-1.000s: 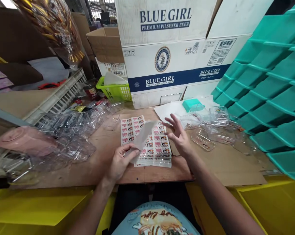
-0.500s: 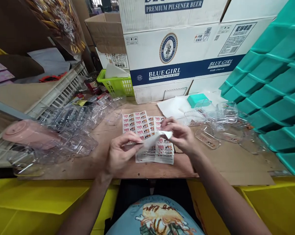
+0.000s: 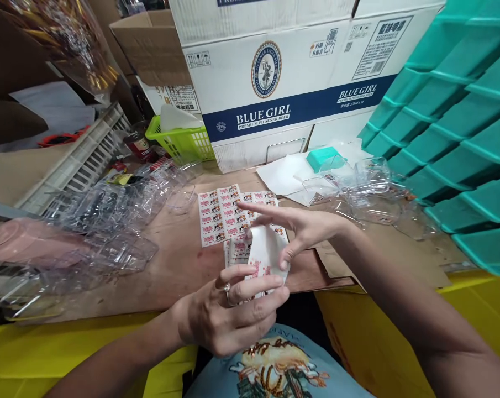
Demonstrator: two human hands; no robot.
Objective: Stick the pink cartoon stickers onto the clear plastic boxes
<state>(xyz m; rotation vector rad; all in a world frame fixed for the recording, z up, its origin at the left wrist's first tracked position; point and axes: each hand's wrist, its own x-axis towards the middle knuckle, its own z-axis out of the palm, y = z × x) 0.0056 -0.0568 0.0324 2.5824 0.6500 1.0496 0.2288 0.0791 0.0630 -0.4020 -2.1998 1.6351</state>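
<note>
A curled white sticker sheet point(image 3: 266, 251) with pink print is held up near the front edge of the table. My left hand point(image 3: 237, 309), with a ring on one finger, is closed on its lower part. My right hand point(image 3: 297, 226) is above it, fingers spread, the thumb by the sheet's right edge and the index finger stretched to the left. Beneath and behind lie more printed sticker sheets point(image 3: 211, 218), with pink lettering and small cartoon animals, partly hidden by my right hand.
Clear plastic cases point(image 3: 121, 243) and a pink container point(image 3: 21, 240) lie left. More clear cases point(image 3: 374, 207) sit right, beside stacked teal trays point(image 3: 461, 138). Behind are a green basket point(image 3: 183, 143), a teal block point(image 3: 325, 159) and white beer cartons point(image 3: 311, 66).
My left hand has moved down and right and turned, its back now showing. My right hand has opened its pinch and spread its fingers. The curled sheet now stands more upright, and the view has shifted.
</note>
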